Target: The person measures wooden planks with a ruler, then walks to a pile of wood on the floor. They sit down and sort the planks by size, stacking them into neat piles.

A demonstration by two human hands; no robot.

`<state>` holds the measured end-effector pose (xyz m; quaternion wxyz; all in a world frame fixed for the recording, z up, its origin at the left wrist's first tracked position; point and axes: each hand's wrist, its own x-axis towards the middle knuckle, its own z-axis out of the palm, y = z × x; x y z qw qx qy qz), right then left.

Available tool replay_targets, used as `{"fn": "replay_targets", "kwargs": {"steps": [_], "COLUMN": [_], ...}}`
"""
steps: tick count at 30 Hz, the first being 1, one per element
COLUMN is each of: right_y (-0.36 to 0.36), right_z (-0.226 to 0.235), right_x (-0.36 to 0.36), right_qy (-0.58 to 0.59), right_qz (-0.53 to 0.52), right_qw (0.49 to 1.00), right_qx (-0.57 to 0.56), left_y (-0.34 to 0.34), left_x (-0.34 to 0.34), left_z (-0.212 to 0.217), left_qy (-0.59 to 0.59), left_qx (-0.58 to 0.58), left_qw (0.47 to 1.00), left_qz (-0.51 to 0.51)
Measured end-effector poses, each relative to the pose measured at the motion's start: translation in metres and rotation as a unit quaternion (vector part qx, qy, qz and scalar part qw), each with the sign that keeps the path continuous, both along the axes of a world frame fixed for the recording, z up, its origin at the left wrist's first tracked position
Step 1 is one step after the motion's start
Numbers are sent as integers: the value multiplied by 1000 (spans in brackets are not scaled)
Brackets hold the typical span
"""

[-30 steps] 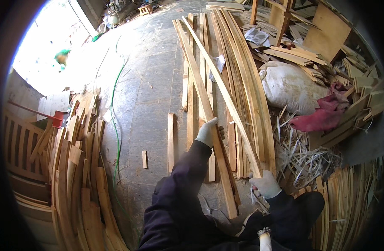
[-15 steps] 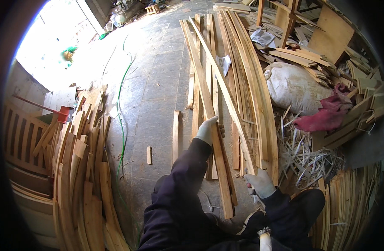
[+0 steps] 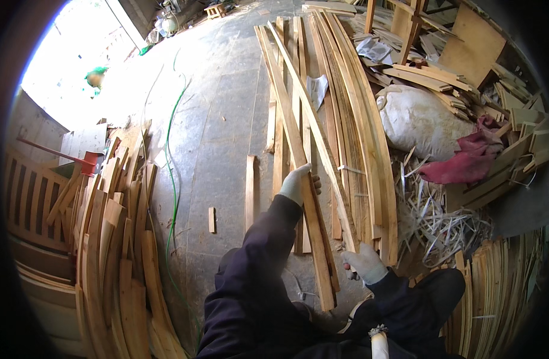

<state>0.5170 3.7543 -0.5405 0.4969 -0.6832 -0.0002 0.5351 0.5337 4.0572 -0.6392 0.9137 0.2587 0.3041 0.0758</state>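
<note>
My left hand [image 3: 297, 184], in a pale glove, wraps around a long wooden board [image 3: 315, 245]. The board slants from the far pile toward my knees, and a second edge shows beneath it. To the right, my gloved right hand [image 3: 365, 263] is closed at the near end of a thinner wooden strip [image 3: 322, 142]; its curled fingers partly hide that end. Both pieces cross over other long planks [image 3: 370, 155] lying on the floor. A crumpled white sheet [image 3: 317, 91] sits among the planks.
Stacked offcuts [image 3: 110, 239] stand at the left beside a red-bladed tool [image 3: 90, 161]. A green hose [image 3: 174, 143] runs along the floor. To the right lie a stuffed white sack [image 3: 418, 119], a dark red cloth [image 3: 460, 164], tangled pale strapping [image 3: 442, 227] and bundled thin slats [image 3: 496, 293].
My right hand has moved slightly left, and the near end of the thin strip has swung left with it. My left hand keeps its grip on the board, almost still.
</note>
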Motion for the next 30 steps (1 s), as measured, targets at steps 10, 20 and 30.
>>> {"fn": "replay_targets", "kwargs": {"steps": [10,20,30], "right_y": [3,8,8], "right_z": [-18,-17,-29], "right_x": [-1,-2,-6], "right_qy": [-40,-37,-62], "right_qz": [55,87,87], "right_qw": [998,995,994], "right_qx": [-13,-19,-14], "left_y": [1,-7,-8], "left_x": [-1,-2,-1], "left_z": [-6,9,11], "left_qy": [48,71,78], "left_qx": [47,63,36], "left_qw": [998,995,996], "left_qz": [-2,-2,-14]}}
